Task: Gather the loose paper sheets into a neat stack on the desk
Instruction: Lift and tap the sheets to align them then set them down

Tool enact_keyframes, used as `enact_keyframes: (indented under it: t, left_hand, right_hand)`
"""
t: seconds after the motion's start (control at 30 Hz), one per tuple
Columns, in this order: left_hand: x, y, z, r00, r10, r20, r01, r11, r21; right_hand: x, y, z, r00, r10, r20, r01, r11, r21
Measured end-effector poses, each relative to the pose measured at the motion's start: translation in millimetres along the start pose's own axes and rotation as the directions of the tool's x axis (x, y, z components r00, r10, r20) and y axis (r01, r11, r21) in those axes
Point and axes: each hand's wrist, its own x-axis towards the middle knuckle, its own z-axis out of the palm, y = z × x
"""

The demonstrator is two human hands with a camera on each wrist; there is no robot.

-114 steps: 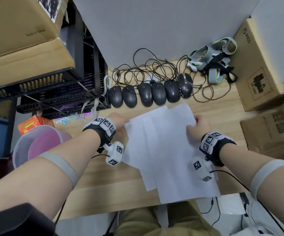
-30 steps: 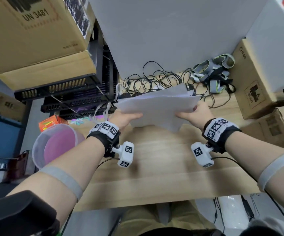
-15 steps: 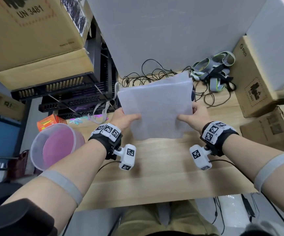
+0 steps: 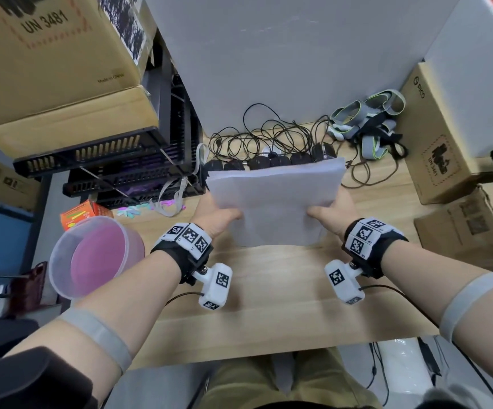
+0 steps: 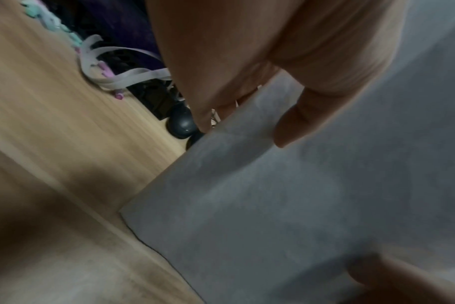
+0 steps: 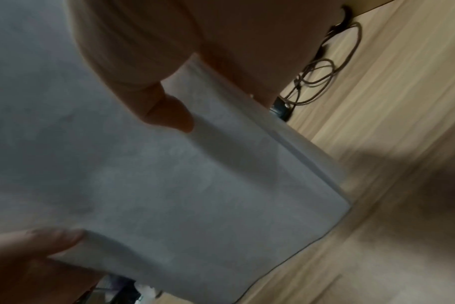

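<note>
pinching paper stack (image 4: 274,202) | left hand (image 4: 214,219) | right hand (image 4: 332,214) | thumbs on top

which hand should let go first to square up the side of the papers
Probably the right hand. On its side the papers show staggered edges in the right wrist view, so it could tap them flush while the left hand grips the other side.

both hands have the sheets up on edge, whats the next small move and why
Probably tap the paper sheets lightly down on the desk again. The left hand and right hand pinch the sides with the bottom edge at the wood, yet the top edges look a little uneven, so they seem not fully squared before being laid flat.
</note>
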Motion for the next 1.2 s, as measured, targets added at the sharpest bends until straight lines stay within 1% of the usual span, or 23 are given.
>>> enact_keyframes:
  t: [0.07,0.13,0.27,0.4,0.5,0.63,0.77,0.9,1.0,1.1,1.2]
  left_hand:
    - [1.5,6.9,3.0,0.999,0.04,-0.007,-0.04,0.999,-0.016]
    - [6.3,12.9,3.0,0.999,0.047,-0.027,-0.048,0.997,-0.052]
    - [9.7,8.8,-1.6,0.999,0.001,-0.038,-0.005,0.996,-0.094]
    - [5.9,-5.0,2.7,0.998,-0.056,0.007,0.056,0.986,-0.154]
    - [4.3,-1.1,8.2,0.998,-0.061,0.018,0.064,0.981,-0.182]
    - [7.3,8.1,0.7,0.999,-0.048,-0.025,0.041,0.97,-0.242]
    - [4.1,2.7,-0.6,0.999,-0.052,-0.014,0.049,0.985,-0.165]
    - [-1.6,-5.2,9.5,0.998,-0.064,0.016,0.065,0.994,-0.092]
    - [-1.6,-5.7,11.2,0.999,-0.05,0.006,0.05,0.993,-0.103]
    - [0.0,-1.3,4.7,1.0,0.001,-0.003,-0.001,0.992,-0.126]
    - [-1.1,8.2,-0.2,0.999,0.008,0.051,-0.002,0.992,-0.124]
  right_hand:
    - [1.4,-3.5,2.3,1.0,-0.025,0.002,0.025,1.0,0.014]
    - [3.7,-6.7,1.5,1.0,-0.024,0.004,0.024,0.999,0.024]
    - [5.9,-5.6,-5.5,0.999,0.034,0.004,-0.034,0.999,0.0]
    - [1.9,-2.8,-0.4,1.0,0.018,0.01,-0.018,0.999,-0.029]
    - [1.4,-5.0,6.8,1.0,0.006,0.021,-0.006,1.0,-0.017]
    - [5.1,-10.6,3.0,0.999,0.036,-0.003,-0.036,0.999,0.001]
    - [4.3,-7.7,1.8,0.998,0.066,-0.022,-0.066,0.998,0.012]
    - [-1.6,-0.3,8.6,0.998,0.055,0.005,-0.055,0.998,-0.034]
    - [-1.6,1.1,6.7,0.998,0.055,-0.001,-0.055,0.997,-0.051]
    - [0.1,-0.3,1.0,1.0,0.009,-0.002,-0.009,0.998,-0.061]
    - [2.0,-4.1,-1.6,1.0,-0.015,0.008,0.015,0.994,-0.107]
